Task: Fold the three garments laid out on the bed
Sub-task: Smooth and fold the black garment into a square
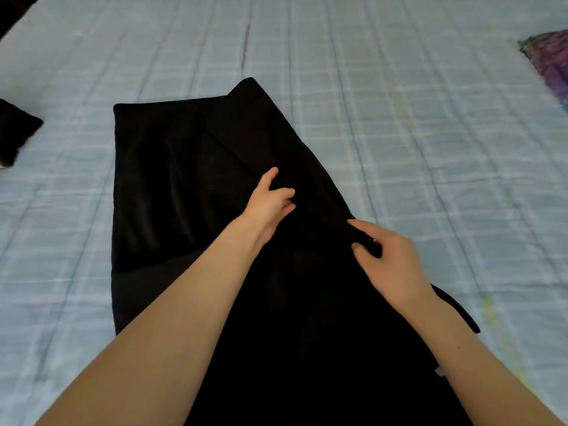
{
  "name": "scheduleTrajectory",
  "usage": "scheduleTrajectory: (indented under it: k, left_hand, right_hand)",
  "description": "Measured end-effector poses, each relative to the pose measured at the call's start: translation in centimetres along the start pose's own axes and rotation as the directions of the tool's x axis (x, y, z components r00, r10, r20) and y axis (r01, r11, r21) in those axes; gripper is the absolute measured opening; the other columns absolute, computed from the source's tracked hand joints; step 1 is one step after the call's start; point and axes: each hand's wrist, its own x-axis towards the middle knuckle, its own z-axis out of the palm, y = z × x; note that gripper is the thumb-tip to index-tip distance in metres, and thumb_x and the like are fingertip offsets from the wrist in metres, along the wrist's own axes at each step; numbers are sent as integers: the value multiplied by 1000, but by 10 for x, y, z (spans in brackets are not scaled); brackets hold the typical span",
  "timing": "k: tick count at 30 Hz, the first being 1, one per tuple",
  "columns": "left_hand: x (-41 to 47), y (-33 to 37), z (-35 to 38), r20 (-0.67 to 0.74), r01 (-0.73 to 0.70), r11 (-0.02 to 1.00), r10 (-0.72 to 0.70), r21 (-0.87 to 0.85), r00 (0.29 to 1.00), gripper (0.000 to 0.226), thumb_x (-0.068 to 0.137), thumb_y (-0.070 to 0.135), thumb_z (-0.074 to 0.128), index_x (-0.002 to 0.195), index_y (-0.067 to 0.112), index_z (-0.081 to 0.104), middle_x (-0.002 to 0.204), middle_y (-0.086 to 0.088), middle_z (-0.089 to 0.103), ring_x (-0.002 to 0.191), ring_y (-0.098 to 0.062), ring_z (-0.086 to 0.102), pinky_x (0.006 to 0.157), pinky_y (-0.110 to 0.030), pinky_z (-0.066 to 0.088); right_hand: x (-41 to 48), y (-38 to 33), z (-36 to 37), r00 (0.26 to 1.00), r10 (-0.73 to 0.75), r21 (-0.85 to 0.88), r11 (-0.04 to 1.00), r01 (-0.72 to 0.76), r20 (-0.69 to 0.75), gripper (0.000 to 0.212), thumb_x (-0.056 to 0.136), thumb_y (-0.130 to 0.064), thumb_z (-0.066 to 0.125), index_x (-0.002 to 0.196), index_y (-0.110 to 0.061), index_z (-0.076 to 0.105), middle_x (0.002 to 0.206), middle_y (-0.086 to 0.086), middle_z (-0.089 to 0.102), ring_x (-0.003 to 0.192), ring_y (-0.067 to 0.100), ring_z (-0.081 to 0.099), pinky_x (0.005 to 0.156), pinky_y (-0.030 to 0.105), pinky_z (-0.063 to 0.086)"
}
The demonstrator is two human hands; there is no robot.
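A long black garment (172, 186) lies lengthwise on the bed, its far end squared off and its right side turned inward into a slanted fold. My left hand (267, 204) pinches that folded edge near the garment's middle, thumb up and fingers curled into the cloth. My right hand (387, 259) grips the same edge lower and further right, thumb and fingers closed around a bunch of black fabric. Both forearms reach in from the bottom of the view and cover the garment's near part.
The bed (430, 149) has a pale blue checked cover. A second black garment (15, 130) lies at the left edge. A purple patterned garment (550, 59) lies at the far right. Another dark shape (12, 10) fills the top left corner.
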Motion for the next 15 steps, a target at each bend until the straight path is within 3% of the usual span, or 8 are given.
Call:
scheduleTrajectory:
  k: [3,7,11,15]
  left_hand:
    - [14,9,31,7,-135,972,136,192,991,68,96,-2,53,152,32,34,144,-3,48,105,-15,66,82,-20,56]
    - [34,27,89,82,-309,832,307,460,948,67,97,7,57,152,37,33,159,-3,31,98,-13,63,93,-20,51]
    - [64,12,132,215,-337,738,260,584,941,68,99,9,56,155,32,27,163,1,21,131,-17,46,111,-24,36]
    - [77,-11,132,322,-384,644,218,662,921,70,97,2,55,155,28,28,153,-5,40,137,-13,39,93,7,26]
  right_hand:
    - [14,11,-31,990,-55,163,984,76,-129,42,92,-5,62,111,-42,70,96,-38,69,94,-16,63,81,0,43]
    - [36,27,-77,990,-10,272,961,48,-139,43,94,-5,61,96,-47,71,95,-27,74,92,-7,68,75,2,45]
    - [45,56,-81,995,66,281,959,-44,-69,37,96,-6,61,92,-41,72,85,-20,75,83,-1,70,73,14,54]
    - [54,69,-74,994,87,186,980,-73,-68,22,96,-14,62,111,-26,72,90,-20,74,85,-2,68,74,12,53]
